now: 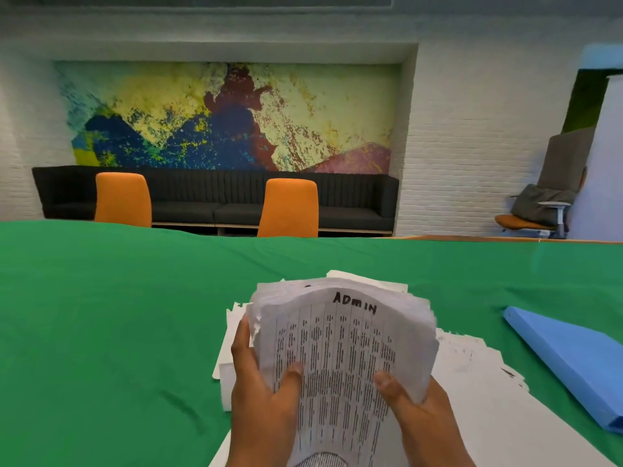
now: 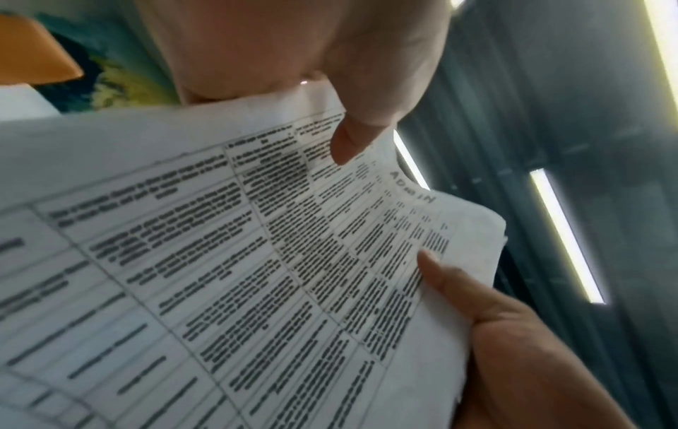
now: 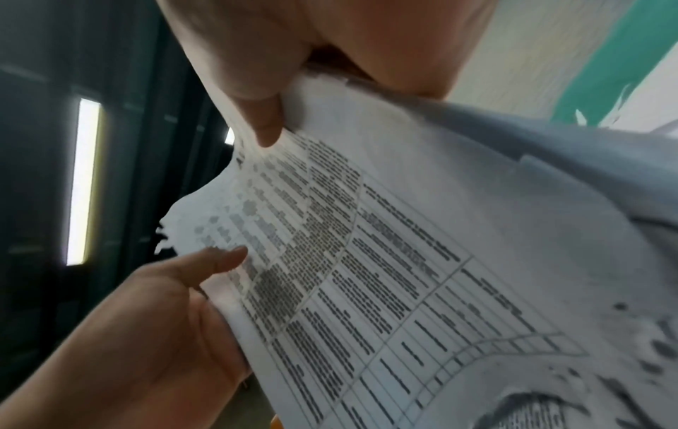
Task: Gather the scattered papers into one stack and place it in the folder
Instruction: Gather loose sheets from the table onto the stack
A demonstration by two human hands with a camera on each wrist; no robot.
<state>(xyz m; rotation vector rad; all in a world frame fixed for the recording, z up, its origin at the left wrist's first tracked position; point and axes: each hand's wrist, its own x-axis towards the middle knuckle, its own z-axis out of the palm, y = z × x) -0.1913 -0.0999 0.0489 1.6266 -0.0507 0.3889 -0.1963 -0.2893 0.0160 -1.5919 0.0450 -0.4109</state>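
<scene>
Holding: a thick stack of papers (image 1: 340, 348) is gripped by both hands above the near middle of the green table (image 1: 101, 315), its long axis running from near to far, the far end bowed upward.
Left hand (image 1: 263, 389): clamped on the left edge of the stack, with the thumb (image 2: 348, 142) laid on the top sheet and the fingers wrapped under it.
Right hand (image 1: 414, 409): clamped on the right edge in the same way, with the thumb (image 3: 266, 122) pressed on the printed face.
Loose sheets (image 1: 472, 382): more white sheets are seen flat on the table under and to the right of the held stack, so the gathering is judged as not finished.
Folder (image 1: 573, 362): a blue folder is lying closed on the right side, apart from the stack; its long axis goes from far-left to near-right. The right hand is the nearer one to it.
Coming move: it is judged that the stack must be carried to the right, and the folder opened first.
Writing: "ADMIN" is written by hand at the far end of the top sheet; the printed table below it cannot be read.
Background: two orange chairs (image 1: 123, 198) and a dark sofa (image 1: 215, 193) are standing beyond the table.
</scene>
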